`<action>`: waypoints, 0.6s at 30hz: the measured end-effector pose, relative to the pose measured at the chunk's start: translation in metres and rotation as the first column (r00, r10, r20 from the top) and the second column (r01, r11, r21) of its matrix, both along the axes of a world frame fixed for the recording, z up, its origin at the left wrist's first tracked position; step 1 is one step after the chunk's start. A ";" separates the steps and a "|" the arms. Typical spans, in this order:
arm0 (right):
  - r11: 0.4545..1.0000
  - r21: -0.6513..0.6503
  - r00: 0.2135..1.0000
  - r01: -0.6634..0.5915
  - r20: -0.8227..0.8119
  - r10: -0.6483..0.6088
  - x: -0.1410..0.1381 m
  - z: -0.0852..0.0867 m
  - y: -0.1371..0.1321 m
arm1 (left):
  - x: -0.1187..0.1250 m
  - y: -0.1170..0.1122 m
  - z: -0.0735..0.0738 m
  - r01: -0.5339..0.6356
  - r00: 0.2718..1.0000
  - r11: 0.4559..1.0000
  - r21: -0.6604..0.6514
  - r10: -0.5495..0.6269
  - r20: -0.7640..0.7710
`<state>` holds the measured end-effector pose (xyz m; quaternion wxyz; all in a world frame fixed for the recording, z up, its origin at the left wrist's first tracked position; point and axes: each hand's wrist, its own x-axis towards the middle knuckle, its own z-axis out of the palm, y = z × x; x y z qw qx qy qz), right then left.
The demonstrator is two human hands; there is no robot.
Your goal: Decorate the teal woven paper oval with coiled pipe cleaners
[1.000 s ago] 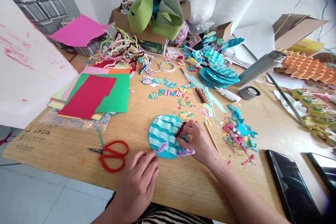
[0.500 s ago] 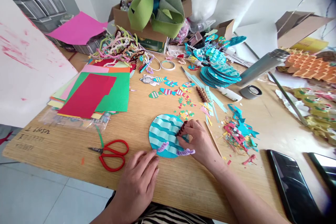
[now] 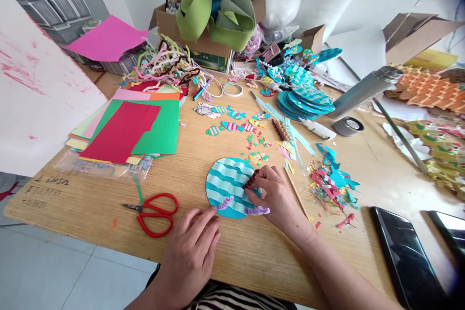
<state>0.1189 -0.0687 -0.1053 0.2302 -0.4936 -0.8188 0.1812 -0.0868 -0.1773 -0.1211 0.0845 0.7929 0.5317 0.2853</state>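
A round blue paper disc (image 3: 227, 181) with wavy light stripes lies on the wooden table (image 3: 254, 252) in front of me. My right hand (image 3: 276, 196) rests on its right edge, fingers pinched on a brown curled pipe cleaner (image 3: 251, 179) against the disc. Two purple pipe cleaner curls (image 3: 225, 202) sit along the disc's lower edge. My left hand (image 3: 191, 249) lies flat on the table just below the disc, fingers stretched out, fingertips near its rim, holding nothing.
Red scissors (image 3: 154, 213) lie left of my left hand. Coloured paper sheets (image 3: 134, 128) are stacked at the left. Paper fish cut-outs (image 3: 230, 126), paper scraps (image 3: 330, 184), a pile of blue discs (image 3: 303, 101), a metal flask (image 3: 363, 92) and two phones (image 3: 403, 252) surround the work.
The view shifted slightly. My right hand's fingers adjusted a little on the brown pipe cleaner; my left hand stayed in place.
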 end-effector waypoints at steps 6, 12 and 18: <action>1.000 0.009 1.000 0.008 -0.009 -0.008 0.000 -0.001 -0.002 | 0.000 0.000 0.000 0.003 1.000 1.000 0.003 -0.003 0.007; 1.000 0.022 1.000 0.005 -0.015 -0.005 -0.002 -0.002 -0.005 | 0.000 0.000 0.000 0.006 1.000 1.000 -0.009 -0.006 0.011; 0.999 0.038 1.000 0.009 -0.030 -0.007 -0.002 -0.006 -0.011 | -0.001 0.000 0.000 0.009 1.000 1.000 -0.003 -0.009 0.005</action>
